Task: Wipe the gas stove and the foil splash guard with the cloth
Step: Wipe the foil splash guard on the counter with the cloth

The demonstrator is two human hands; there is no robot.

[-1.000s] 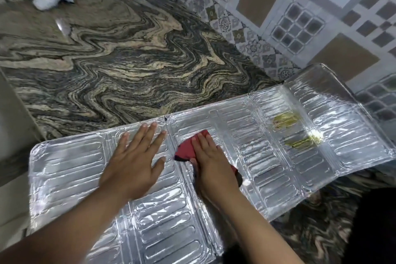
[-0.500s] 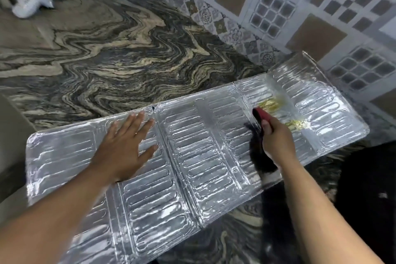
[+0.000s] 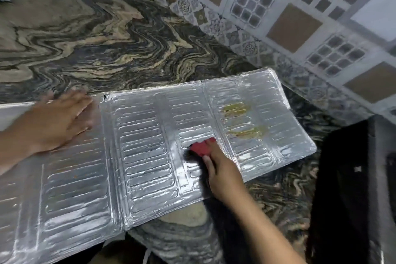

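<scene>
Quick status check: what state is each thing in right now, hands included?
foil splash guard: unfolded, lying flat on the counter
yellowish stains: still on the right panel, unwiped
red cloth: bunched, pressed on the foil
right hand: gripping the cloth
left hand: open, flat on the foil, blurred
marble counter: bare

Even, fairly bright indoor light — no hard shadows. The foil guard (image 3: 150,156) throws white glare along its ribs, strongest on the panel left of the cloth (image 3: 201,147). Left hand (image 3: 53,122) smeared by motion blur at the guard's far edge; right hand (image 3: 222,173) sharper. Wall tiles (image 3: 295,28) beyond the guard soft and hazy. Dark mass right of the guard — detail lost. Wide-angle bending near the corners.
</scene>
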